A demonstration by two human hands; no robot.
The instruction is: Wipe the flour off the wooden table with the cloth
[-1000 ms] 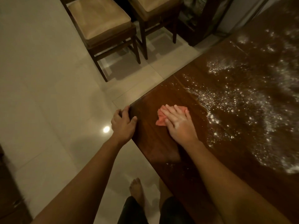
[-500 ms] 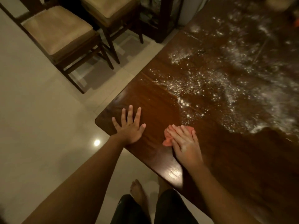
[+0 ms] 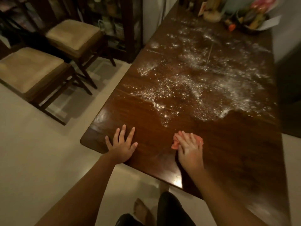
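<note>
I see the table (image 3: pixel 228 152), with flour (image 3: pixel 195 82) covering its middle and far half and bare wood along the near edge. A basket (image 3: pixel 250 31) at the far corner holds blurred colourful things. My left hand (image 3: pixel 121 148) lies flat, fingers spread, by the near corner; my right hand (image 3: pixel 189 150) presses the cloth (image 3: pixel 175 144) flat near the flour.

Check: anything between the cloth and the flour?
Nothing visible. Right hand presses the cloth on the table; only bare wood separates it from the flour. Left hand lies flat off to the side.
</note>
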